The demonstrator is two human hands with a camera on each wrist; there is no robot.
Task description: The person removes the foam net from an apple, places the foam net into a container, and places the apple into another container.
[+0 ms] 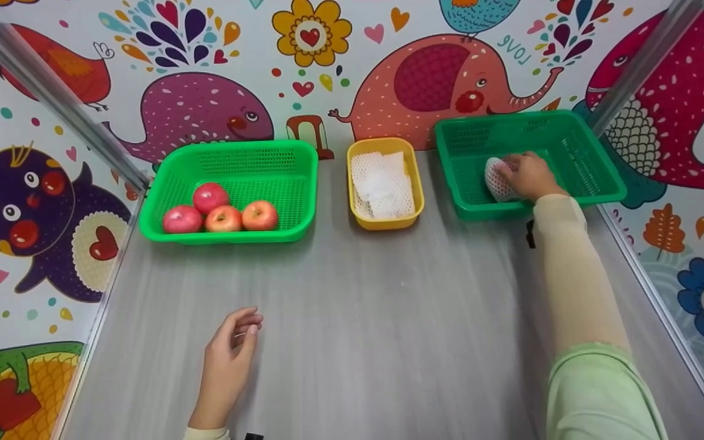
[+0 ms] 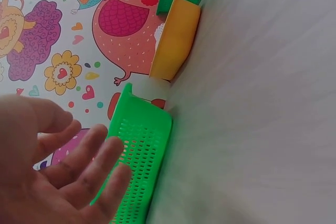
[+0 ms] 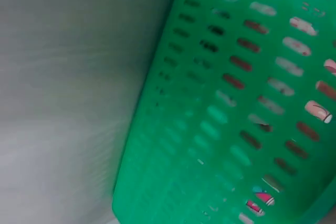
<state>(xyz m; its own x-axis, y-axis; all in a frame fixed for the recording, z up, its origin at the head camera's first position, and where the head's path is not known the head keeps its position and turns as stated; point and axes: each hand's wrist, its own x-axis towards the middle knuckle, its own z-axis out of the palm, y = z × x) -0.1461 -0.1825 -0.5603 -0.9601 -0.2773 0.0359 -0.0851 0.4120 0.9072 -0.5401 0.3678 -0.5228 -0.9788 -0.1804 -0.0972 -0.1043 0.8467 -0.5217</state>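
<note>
Inside the dark green basket (image 1: 596,177) on the right, my right hand (image 1: 532,176) holds a fruit in a white foam net (image 1: 498,179), reddish through the mesh. The right wrist view shows only the slotted wall of the green basket (image 3: 210,114); hand and fruit are hidden there. My left hand (image 1: 230,357) hovers over the front left of the table with nothing in it, its fingers loosely bent. In the left wrist view the left hand (image 2: 79,177) appears in front of the bright green basket (image 2: 142,150), apart from it in the head view.
Several red apples (image 1: 223,218) lie in the bright green basket (image 1: 294,235) at the left. Between the baskets stands a yellow bin (image 1: 385,224) with white foam nets (image 1: 382,183). A patterned wall (image 1: 315,122) rises behind the grey table (image 1: 388,318); metal posts (image 1: 58,98) flank it.
</note>
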